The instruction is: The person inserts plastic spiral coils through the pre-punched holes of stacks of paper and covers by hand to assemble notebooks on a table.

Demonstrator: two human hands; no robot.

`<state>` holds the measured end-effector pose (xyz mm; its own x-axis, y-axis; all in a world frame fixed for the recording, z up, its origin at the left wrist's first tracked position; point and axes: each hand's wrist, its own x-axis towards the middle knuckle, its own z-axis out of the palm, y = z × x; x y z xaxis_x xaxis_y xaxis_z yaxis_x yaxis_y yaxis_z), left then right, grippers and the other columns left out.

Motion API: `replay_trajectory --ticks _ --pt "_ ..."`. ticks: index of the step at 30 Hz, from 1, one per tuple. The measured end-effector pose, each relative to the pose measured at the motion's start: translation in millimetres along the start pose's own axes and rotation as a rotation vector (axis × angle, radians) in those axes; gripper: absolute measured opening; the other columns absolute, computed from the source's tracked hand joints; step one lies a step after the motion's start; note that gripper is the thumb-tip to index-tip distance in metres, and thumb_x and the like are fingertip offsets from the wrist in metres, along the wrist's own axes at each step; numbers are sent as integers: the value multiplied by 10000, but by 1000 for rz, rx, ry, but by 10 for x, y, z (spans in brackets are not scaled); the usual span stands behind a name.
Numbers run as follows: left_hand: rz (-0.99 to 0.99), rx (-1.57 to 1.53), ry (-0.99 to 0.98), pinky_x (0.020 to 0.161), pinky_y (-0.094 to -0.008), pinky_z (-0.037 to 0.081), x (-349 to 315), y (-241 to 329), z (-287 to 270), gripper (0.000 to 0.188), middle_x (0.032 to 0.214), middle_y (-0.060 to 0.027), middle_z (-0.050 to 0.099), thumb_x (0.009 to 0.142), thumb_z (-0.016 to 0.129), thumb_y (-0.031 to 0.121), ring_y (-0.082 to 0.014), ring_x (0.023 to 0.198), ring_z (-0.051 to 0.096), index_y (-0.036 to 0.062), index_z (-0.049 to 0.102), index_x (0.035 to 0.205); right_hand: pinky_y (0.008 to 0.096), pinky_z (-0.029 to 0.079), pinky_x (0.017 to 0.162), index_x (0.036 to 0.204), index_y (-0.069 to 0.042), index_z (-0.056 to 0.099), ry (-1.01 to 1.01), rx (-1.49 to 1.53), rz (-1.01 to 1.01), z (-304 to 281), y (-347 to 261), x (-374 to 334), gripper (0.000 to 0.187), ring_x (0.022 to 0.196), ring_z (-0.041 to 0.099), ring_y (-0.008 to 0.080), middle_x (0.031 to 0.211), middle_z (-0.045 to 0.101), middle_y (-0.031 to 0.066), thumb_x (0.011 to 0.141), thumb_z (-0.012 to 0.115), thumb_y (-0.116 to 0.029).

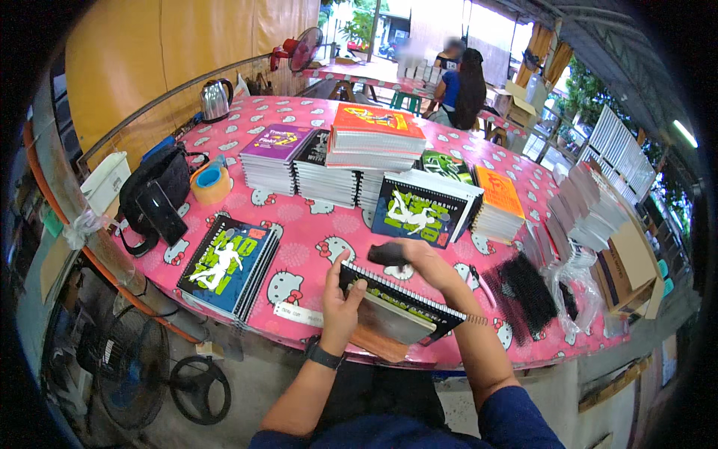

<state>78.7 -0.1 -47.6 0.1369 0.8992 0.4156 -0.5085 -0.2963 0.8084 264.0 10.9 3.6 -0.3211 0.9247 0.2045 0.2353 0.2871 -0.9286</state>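
My left hand [342, 301] is closed round the left end of a spiral-bound notebook [393, 318], thumb on its front. The notebook is tilted, its black coil [419, 295] along the upper edge and running past the right end. Above that edge my right hand [419, 262] is closed on a black rounded object [386, 254] whose kind I cannot make out. A brown flat piece [380, 346] lies under the notebook. To the left sits a stack of finished-looking spiral notebooks [224, 266] with a green and white cover. Another such notebook [415, 213] leans upright against stacks beyond my hands.
Purple [277, 142], black and orange book stacks [378, 123] stand farther back. At right lie black plastic coils [523, 295], a clear bag [572, 299] and a cardboard box [632, 258]. A black bag [153, 191], tape roll [211, 182] and kettle [216, 101] are at left.
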Motion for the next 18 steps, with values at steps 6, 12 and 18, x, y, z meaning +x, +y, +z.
replay_trajectory --ticks 6,12,18 --pt "15 -21 21 888 -266 378 -3 -49 -4 557 1096 -51 514 854 604 119 -130 991 485 7 339 1331 337 393 901 1155 -24 548 -9 -58 133 -66 207 -50 501 1023 512 205 1125 565 113 819 611 -391" --pt "-76 -76 13 848 -272 393 -87 -154 -98 364 996 -35 529 809 644 72 -120 919 492 5 466 1119 383 433 874 1072 -7 597 234 -660 206 -524 -426 -885 383 1048 553 276 1098 600 168 769 682 -226" --pt "-1 113 23 785 -259 412 -272 -231 233 265 909 -30 512 818 650 87 -120 869 495 -2 506 1022 341 468 771 1018 -41 578 201 -973 -230 318 -1047 -656 315 935 555 265 991 595 101 752 659 -190"
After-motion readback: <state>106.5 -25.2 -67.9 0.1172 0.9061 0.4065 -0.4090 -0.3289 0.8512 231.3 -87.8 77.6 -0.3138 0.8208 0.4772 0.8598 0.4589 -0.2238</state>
